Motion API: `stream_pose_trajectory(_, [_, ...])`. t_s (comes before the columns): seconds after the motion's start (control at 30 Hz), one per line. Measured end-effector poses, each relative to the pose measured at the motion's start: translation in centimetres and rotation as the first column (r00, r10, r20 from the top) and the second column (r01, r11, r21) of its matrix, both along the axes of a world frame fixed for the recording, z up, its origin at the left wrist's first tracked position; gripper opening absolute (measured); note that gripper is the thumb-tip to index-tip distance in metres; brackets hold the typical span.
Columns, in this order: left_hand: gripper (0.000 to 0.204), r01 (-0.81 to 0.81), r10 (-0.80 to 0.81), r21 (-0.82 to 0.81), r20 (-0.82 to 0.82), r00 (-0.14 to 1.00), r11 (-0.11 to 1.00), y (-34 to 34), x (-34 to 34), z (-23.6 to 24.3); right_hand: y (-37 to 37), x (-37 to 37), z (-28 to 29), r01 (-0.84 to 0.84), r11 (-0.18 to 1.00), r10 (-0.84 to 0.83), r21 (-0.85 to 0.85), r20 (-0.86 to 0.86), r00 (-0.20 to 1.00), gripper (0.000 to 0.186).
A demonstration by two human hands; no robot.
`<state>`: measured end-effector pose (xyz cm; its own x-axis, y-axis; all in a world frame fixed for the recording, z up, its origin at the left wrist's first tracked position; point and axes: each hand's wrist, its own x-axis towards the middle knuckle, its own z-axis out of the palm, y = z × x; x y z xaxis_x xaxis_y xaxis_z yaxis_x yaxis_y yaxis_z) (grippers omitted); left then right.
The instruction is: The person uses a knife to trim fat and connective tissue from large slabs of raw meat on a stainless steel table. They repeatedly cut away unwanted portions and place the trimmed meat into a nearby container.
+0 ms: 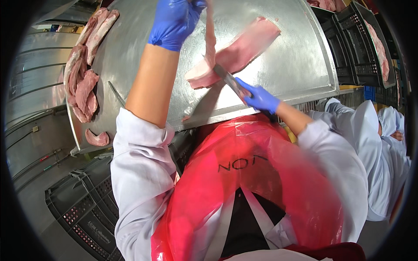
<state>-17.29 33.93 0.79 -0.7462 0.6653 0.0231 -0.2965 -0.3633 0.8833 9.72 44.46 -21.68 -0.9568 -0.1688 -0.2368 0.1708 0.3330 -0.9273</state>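
Observation:
A long pink slab of raw meat (pixel 244 50) lies across the steel table (pixel 287 74). My left hand (pixel 174 19), in a blue glove, is raised above it and pinches a thin strip of meat (pixel 210 35) pulled up from the slab. In my right hand (pixel 260 98), also blue-gloved, is a knife (pixel 228 78) whose blade points at the slab's near end, right under the lifted strip. A red plastic apron (pixel 244 174) covers my front below the table's edge.
Several trimmed meat pieces (pixel 82 74) are piled along the table's left edge, one more (pixel 98 138) near the corner. Black plastic crates (pixel 82 209) sit at the lower left and at the right (pixel 361 48), holding meat. Another person in white (pixel 383 143) stands at the right.

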Motion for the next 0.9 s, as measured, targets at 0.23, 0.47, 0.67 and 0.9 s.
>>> stream_pose_trajectory(0.23, [0.022,-0.103,0.099,0.087,0.045,0.994,0.991,-6.1,-0.4,2.8,-4.6,-6.8,2.7,-0.075,0.980,0.050,0.184,0.137,0.989,0.069])
stream_pose_trajectory(0.47, [0.026,-0.168,0.114,0.305,0.189,0.975,0.937,-14.1,2.6,8.1,-8.1,-11.2,4.7,-0.148,0.989,0.146,0.022,0.073,0.987,0.072])
stream_pose_trajectory(0.67, [0.044,-0.035,0.072,0.484,-0.058,0.996,0.874,-26.6,5.2,14.7,-11.2,-12.3,5.9,-0.307,0.946,0.307,-0.103,-0.011,0.952,0.074])
stream_pose_trajectory(0.9, [0.045,-0.571,0.703,0.429,-0.272,0.657,0.700,-45.9,17.1,22.6,-5.3,-7.3,11.7,-0.722,0.692,0.721,-0.013,-0.013,0.692,0.078])
